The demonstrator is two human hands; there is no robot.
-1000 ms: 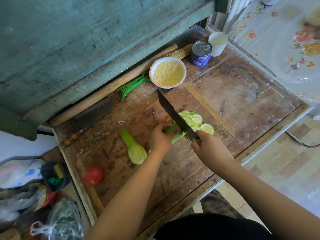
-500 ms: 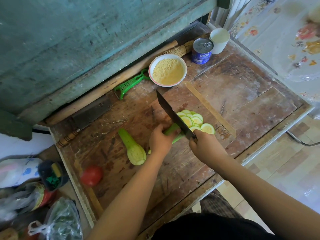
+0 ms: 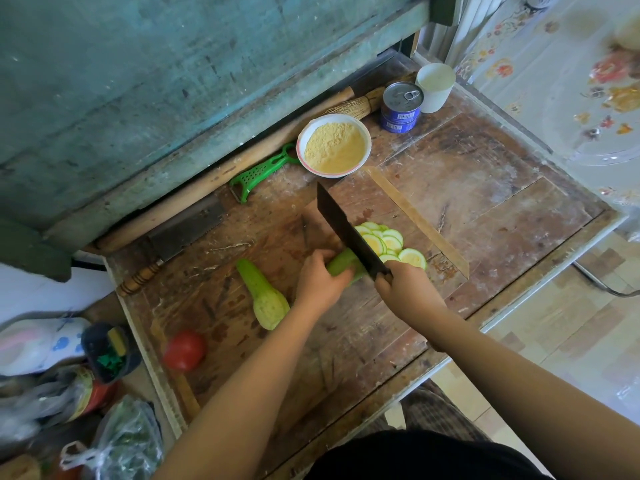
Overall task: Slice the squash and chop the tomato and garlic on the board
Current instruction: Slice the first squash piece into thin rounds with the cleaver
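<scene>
1. I stand at a worn wooden table that is pushed against a peeling blue-green wall; the wood is scratched and stained.
2. My left hand is curled over the squash and presses it on the board. This squash is pale green and smooth, and only a short part shows past my fingers.
3. My right hand is closed around the handle of the knife. The dark blade stands just beside my left fingertips, across the cut end of the squash.
4. Beyond the blade, on the far side from my left fingers, lie the slices: thin rounds with green skin and pale yellow flesh, overlapping in a small pile.
5. To the left of my left hand a second squash lies whole, with a narrow neck and a wider, lighter end.
6. Farther to the left, well apart from my fingers, is the red tomato, round and uncut.
7. Far ahead of the knife tip is a white bowl of yellow powder; a green peeler lies to its left.
</scene>
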